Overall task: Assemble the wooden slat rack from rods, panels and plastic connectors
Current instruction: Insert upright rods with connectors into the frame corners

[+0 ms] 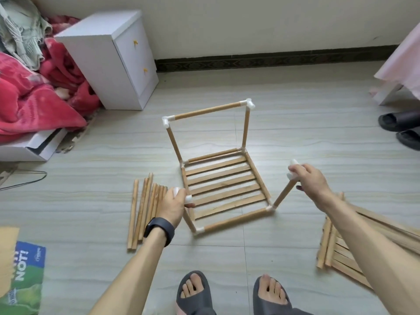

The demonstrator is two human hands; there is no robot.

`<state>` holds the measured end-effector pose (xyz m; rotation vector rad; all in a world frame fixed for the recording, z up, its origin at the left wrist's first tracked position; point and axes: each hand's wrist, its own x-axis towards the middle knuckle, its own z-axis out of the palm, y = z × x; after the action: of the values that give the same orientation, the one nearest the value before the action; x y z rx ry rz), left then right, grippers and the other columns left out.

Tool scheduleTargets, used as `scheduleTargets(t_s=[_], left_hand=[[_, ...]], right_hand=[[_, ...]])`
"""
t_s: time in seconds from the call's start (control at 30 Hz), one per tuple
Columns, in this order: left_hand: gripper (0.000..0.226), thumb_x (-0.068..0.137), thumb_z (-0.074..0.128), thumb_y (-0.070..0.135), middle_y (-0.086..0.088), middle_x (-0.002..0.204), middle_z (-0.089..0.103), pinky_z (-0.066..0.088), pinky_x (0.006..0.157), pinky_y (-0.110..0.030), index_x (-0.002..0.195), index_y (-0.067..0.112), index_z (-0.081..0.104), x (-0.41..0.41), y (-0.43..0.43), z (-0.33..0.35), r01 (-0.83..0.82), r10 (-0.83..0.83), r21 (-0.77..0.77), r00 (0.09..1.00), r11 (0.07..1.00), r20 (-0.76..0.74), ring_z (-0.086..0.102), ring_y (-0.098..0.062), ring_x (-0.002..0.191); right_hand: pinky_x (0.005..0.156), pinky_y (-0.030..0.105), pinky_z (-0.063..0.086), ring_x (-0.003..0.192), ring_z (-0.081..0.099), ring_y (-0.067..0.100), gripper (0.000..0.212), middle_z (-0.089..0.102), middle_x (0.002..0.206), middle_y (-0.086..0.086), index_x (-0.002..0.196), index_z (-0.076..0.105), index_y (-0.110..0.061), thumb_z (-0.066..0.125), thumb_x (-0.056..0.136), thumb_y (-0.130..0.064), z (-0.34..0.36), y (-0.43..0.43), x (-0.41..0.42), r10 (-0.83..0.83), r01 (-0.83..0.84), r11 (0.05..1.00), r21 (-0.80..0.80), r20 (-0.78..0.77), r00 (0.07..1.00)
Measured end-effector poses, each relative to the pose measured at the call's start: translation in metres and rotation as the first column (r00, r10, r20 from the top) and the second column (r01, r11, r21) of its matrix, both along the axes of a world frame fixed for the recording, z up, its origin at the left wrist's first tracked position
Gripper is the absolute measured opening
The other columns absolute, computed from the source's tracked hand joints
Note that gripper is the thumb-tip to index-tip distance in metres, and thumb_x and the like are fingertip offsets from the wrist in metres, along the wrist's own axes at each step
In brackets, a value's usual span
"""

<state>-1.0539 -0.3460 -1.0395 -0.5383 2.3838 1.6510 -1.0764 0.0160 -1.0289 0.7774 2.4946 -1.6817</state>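
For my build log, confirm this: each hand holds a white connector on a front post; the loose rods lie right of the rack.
Wrong side: the head view shows the loose rods left of the rack, not right. The rest stands.

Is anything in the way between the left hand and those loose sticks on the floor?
Nothing visible. The loose rods lie on the floor just to the left of the left hand, with no part between them. But that hand is busy: it grips a white connector.

"NOT!" in white on the blue-green package [22,276], bottom left.
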Motion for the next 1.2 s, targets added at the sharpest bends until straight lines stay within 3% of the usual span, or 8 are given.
scheduleTargets(t_s=[0.17,0.4,0.57,0.73,0.93,1.03,1.1,1.2], left_hand=[[0.033,0.095,0.058,0.04,0.011,0.073,0.075,0.036,0.069,-0.02,0.09,0.01,0.071,-0.012,-0.003,-0.007,-0.098,0.096,0.071,0.995,0.993,0.041,0.062,-0.007,0.085],[0.05,0.098,0.049,0.056,-0.003,0.076,0.072,0.034,0.066,-0.024,0.078,0.012,0.066,-0.005,0.021,-0.012,-0.093,0.094,0.076,0.996,0.993,-0.008,0.063,-0.016,0.081],[0.069,0.096,0.031,0.069,-0.003,0.076,0.072,0.037,0.069,-0.025,0.1,0.009,0.065,-0.011,0.024,-0.016,-0.055,0.055,-0.001,0.998,0.999,-0.014,0.064,-0.012,0.08],[0.067,0.091,0.035,0.075,-0.003,0.073,0.069,0.038,0.064,-0.031,0.078,0.015,0.061,-0.013,0.022,-0.022,-0.062,0.06,-0.032,0.997,0.998,-0.048,0.069,-0.021,0.079],[0.057,0.097,0.032,0.066,-0.005,0.081,0.065,0.037,0.063,-0.028,0.08,0.019,0.058,-0.005,0.036,-0.015,-0.013,0.013,-0.005,0.999,1.0,-0.049,0.066,-0.021,0.081],[0.057,0.099,0.028,0.062,-0.009,0.081,0.067,0.035,0.062,-0.025,0.076,0.018,0.057,0.007,0.043,-0.008,0.013,-0.013,-0.013,0.999,1.0,-0.041,0.063,-0.017,0.078],[0.057,0.099,0.027,0.061,-0.01,0.083,0.068,0.034,0.062,-0.023,0.078,0.019,0.057,0.018,0.045,-0.005,0.024,-0.024,0.005,1.0,1.0,-0.019,0.061,-0.013,0.077],[0.062,0.098,0.024,0.065,-0.007,0.084,0.071,0.036,0.068,-0.024,0.096,0.014,0.06,0.029,0.043,-0.004,0.037,-0.037,0.039,0.999,0.999,0.012,0.061,-0.012,0.085]], right_hand=[[0.064,0.041,0.041,0.064,0.06,0.017,0.048,0.063,0.052,-0.001,0.058,0.058,-0.01,0.046,0.072,-0.054,-0.023,-0.013,0.063,-0.087,0.087,0.996,0.0,-0.072,0.994],[0.066,0.043,0.04,0.057,0.054,0.024,0.035,0.055,0.05,0.005,0.05,0.056,-0.016,0.055,0.068,-0.047,-0.039,-0.006,0.076,-0.365,0.328,0.919,-0.22,-0.159,0.917],[0.062,0.04,0.034,0.053,0.045,0.023,0.038,0.044,0.044,-0.003,0.041,0.05,-0.021,0.051,0.07,-0.046,-0.036,0.005,0.072,-0.278,0.237,0.947,-0.216,-0.183,0.943],[0.053,0.035,0.034,0.046,0.044,0.016,0.03,0.043,0.045,-0.002,0.045,0.048,-0.024,0.052,0.07,-0.041,-0.038,0.01,0.071,-0.245,0.192,0.952,-0.237,-0.222,0.944],[0.058,0.034,0.034,0.047,0.046,0.015,0.038,0.045,0.041,-0.002,0.04,0.047,-0.02,0.047,0.075,-0.036,-0.029,0.01,0.065,-0.233,0.198,0.964,-0.178,-0.204,0.951],[0.066,0.039,0.037,0.056,0.056,0.015,0.037,0.053,0.048,0.0,0.046,0.051,-0.021,0.047,0.075,-0.044,-0.021,0.008,0.068,-0.209,0.192,0.976,-0.107,-0.174,0.962],[0.078,0.045,0.044,0.087,0.066,0.031,0.042,0.066,0.077,0.007,0.068,0.058,-0.016,0.045,0.081,-0.053,-0.02,0.009,0.076,-0.196,0.206,0.977,0.047,-0.166,0.966],[0.093,0.049,0.041,0.113,0.053,0.04,0.057,0.06,0.115,0.019,0.104,0.057,-0.011,0.042,0.087,-0.063,-0.016,0.01,0.088,-0.253,0.319,0.868,0.381,-0.216,0.943]])
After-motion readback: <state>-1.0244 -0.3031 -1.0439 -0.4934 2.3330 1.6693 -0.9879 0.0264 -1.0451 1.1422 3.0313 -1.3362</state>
